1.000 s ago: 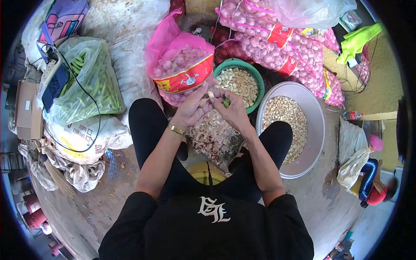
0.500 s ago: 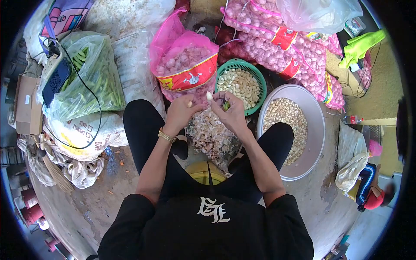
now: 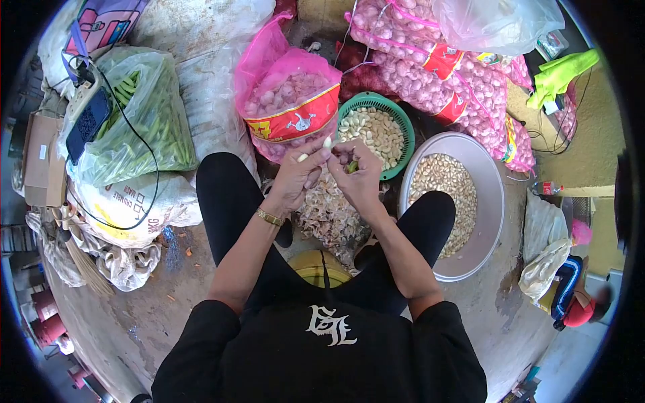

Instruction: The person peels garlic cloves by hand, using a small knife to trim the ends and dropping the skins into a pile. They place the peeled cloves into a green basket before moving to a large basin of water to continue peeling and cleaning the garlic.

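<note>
Garlic clove (image 3: 327,142) pinched where the fingertips of both hands meet, above the heap of skins (image 3: 329,215). Left hand (image 3: 295,178) curled closed on it; right hand (image 3: 361,176) closed, apparently also gripping a green-handled tool (image 3: 351,166).

- It looked like a produce seller's work spot, set on a bare concrete floor (image 3: 168,295).
- Net sacks (image 3: 437,60) of garlic lay stacked near a bag of green beans (image 3: 144,127).
- Peeled cloves (image 3: 373,131) filled a basket (image 3: 406,127) and a basin (image 3: 496,195); skins (image 3: 329,215) lay heaped.
</note>
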Demonstrator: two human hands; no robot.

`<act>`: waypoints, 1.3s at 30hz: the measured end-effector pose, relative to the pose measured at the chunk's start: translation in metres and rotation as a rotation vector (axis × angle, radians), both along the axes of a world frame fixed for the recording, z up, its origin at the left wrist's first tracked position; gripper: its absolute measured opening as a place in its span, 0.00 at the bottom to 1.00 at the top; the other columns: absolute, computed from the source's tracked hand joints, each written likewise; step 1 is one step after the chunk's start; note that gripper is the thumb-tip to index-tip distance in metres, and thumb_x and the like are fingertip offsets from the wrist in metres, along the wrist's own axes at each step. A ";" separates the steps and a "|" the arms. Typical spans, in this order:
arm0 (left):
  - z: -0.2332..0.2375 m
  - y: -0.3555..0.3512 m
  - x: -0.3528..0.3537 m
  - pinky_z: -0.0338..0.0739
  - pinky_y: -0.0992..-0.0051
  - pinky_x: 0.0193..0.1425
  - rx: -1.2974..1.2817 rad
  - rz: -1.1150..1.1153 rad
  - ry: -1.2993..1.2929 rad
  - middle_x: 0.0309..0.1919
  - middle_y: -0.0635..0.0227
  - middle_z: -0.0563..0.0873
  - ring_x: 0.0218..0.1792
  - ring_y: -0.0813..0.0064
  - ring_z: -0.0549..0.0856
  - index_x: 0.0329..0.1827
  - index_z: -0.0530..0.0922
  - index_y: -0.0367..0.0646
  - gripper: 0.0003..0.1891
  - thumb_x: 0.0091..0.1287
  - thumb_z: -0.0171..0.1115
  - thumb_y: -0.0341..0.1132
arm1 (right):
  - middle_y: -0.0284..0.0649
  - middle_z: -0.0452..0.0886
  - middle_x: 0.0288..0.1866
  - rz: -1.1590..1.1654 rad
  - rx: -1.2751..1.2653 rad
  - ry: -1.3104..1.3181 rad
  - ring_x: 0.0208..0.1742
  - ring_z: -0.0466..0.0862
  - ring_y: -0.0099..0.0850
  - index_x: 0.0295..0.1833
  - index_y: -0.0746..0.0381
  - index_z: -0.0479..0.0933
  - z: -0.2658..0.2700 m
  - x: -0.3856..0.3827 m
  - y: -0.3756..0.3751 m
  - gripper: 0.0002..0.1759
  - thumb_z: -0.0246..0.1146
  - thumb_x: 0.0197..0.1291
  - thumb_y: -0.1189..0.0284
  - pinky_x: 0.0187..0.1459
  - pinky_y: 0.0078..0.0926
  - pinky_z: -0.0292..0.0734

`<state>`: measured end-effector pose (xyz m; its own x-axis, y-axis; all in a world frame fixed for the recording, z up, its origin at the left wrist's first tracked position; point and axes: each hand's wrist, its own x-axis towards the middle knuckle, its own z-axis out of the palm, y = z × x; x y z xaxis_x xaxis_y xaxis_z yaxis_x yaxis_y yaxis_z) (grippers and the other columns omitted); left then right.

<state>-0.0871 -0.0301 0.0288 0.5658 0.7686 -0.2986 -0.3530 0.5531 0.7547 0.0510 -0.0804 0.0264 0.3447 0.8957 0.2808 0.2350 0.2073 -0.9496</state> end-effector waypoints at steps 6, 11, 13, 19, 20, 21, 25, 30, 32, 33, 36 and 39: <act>-0.001 0.011 -0.004 0.76 0.85 0.39 0.335 0.176 0.163 0.39 0.70 0.85 0.33 0.87 0.81 0.56 0.79 0.35 0.15 0.68 0.64 0.29 | 0.33 0.79 0.34 0.063 0.103 -0.160 0.34 0.77 0.20 0.47 0.65 0.73 -0.004 0.007 0.006 0.09 0.61 0.66 0.72 0.37 0.19 0.72; -0.013 0.017 -0.009 0.76 0.80 0.51 0.616 0.205 0.129 0.41 0.69 0.85 0.44 0.82 0.82 0.51 0.80 0.36 0.11 0.67 0.64 0.26 | 0.29 0.70 0.29 0.351 -0.339 0.365 0.27 0.68 0.16 0.42 0.60 0.71 0.003 0.024 0.005 0.17 0.48 0.77 0.58 0.30 0.16 0.65; -0.011 0.016 -0.008 0.76 0.81 0.50 0.722 0.187 0.163 0.43 0.69 0.85 0.44 0.83 0.82 0.50 0.80 0.36 0.10 0.67 0.63 0.26 | 0.27 0.70 0.30 0.373 -0.335 0.317 0.28 0.67 0.15 0.45 0.61 0.72 0.003 0.029 0.007 0.17 0.49 0.76 0.58 0.31 0.15 0.64; -0.013 0.012 -0.005 0.75 0.82 0.46 0.624 0.070 0.139 0.42 0.70 0.85 0.41 0.85 0.80 0.51 0.80 0.37 0.10 0.67 0.63 0.25 | 0.23 0.70 0.31 0.423 -0.413 0.384 0.30 0.65 0.14 0.48 0.62 0.74 0.017 0.025 0.003 0.19 0.48 0.77 0.57 0.32 0.15 0.63; -0.013 0.011 -0.003 0.74 0.83 0.45 0.650 0.079 0.133 0.42 0.71 0.84 0.41 0.85 0.80 0.51 0.80 0.37 0.10 0.68 0.62 0.26 | 0.23 0.69 0.30 0.431 -0.394 0.374 0.30 0.65 0.14 0.48 0.62 0.74 0.017 0.024 0.003 0.19 0.48 0.77 0.56 0.32 0.15 0.63; -0.012 0.011 -0.002 0.74 0.83 0.44 0.676 0.088 0.126 0.41 0.71 0.84 0.40 0.85 0.80 0.51 0.80 0.37 0.10 0.68 0.62 0.26 | 0.23 0.69 0.30 0.431 -0.393 0.374 0.30 0.65 0.14 0.48 0.62 0.74 0.018 0.024 0.003 0.19 0.48 0.77 0.56 0.32 0.15 0.63; -0.011 0.010 -0.003 0.74 0.83 0.44 0.631 0.046 0.150 0.42 0.72 0.84 0.41 0.85 0.80 0.51 0.80 0.37 0.10 0.69 0.61 0.26 | 0.23 0.67 0.29 0.431 -0.433 0.363 0.30 0.64 0.15 0.46 0.63 0.75 0.024 0.026 0.002 0.21 0.48 0.77 0.56 0.32 0.16 0.62; -0.009 0.009 -0.004 0.74 0.80 0.47 0.713 0.031 0.195 0.42 0.70 0.84 0.43 0.83 0.80 0.51 0.80 0.35 0.10 0.69 0.60 0.26 | 0.23 0.66 0.27 0.448 -0.482 0.320 0.29 0.63 0.15 0.40 0.63 0.76 0.022 0.029 0.002 0.23 0.49 0.76 0.55 0.30 0.17 0.61; -0.006 0.009 -0.003 0.74 0.79 0.47 0.766 0.039 0.245 0.42 0.69 0.84 0.44 0.82 0.80 0.50 0.80 0.35 0.09 0.69 0.60 0.27 | 0.23 0.65 0.25 0.451 -0.489 0.335 0.28 0.62 0.15 0.37 0.63 0.75 0.024 0.029 0.003 0.23 0.49 0.76 0.55 0.29 0.18 0.60; -0.004 0.008 -0.002 0.74 0.77 0.48 0.819 0.046 0.295 0.41 0.68 0.84 0.44 0.81 0.80 0.49 0.79 0.35 0.08 0.69 0.61 0.27 | 0.23 0.65 0.25 0.451 -0.487 0.335 0.28 0.62 0.15 0.37 0.63 0.75 0.024 0.029 0.003 0.23 0.49 0.76 0.55 0.29 0.18 0.60; 0.002 0.007 0.002 0.76 0.74 0.49 0.916 0.081 0.394 0.40 0.64 0.84 0.43 0.75 0.83 0.46 0.78 0.35 0.07 0.69 0.61 0.28 | 0.23 0.65 0.24 0.416 -0.503 0.364 0.27 0.62 0.16 0.36 0.64 0.74 0.018 0.027 0.006 0.23 0.49 0.76 0.56 0.28 0.19 0.60; 0.004 0.004 0.003 0.77 0.71 0.47 1.045 0.126 0.501 0.40 0.58 0.84 0.41 0.65 0.85 0.46 0.77 0.36 0.07 0.69 0.61 0.29 | 0.25 0.66 0.23 0.350 -0.295 0.152 0.25 0.62 0.17 0.36 0.65 0.74 -0.003 0.030 0.010 0.23 0.50 0.76 0.57 0.26 0.21 0.59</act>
